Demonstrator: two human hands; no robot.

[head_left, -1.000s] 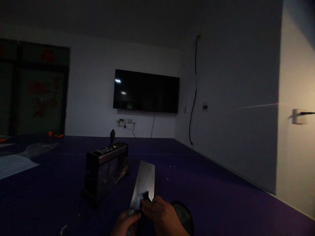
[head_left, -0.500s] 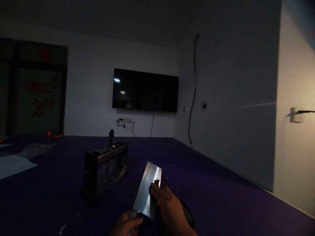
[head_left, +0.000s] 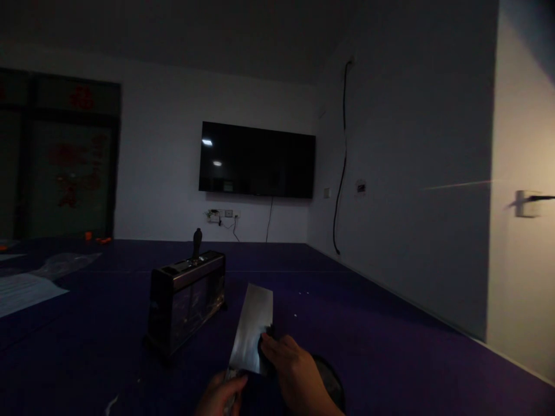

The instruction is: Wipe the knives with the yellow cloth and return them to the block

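Observation:
My left hand is closed around the handle of a cleaver, whose broad shiny blade points up and away from me. My right hand presses a dark, ragged-edged pad or cloth against the right side of the blade; its exact kind is too dark to tell. Left of the blade a black knife block with clear sides stands upright, one dark handle sticking out of its top. Part of a dark round object shows behind my right wrist, mostly hidden.
The purple surface carries small white scraps beyond the blade. Paper sheets and clear plastic film lie at the left. Small orange items sit at the far edge. A wall-mounted screen hangs beyond.
The cleaver has shifted slightly left and turned more upright, its bright reflection fading. My right hand and the dark pad have moved a little left and down with it.

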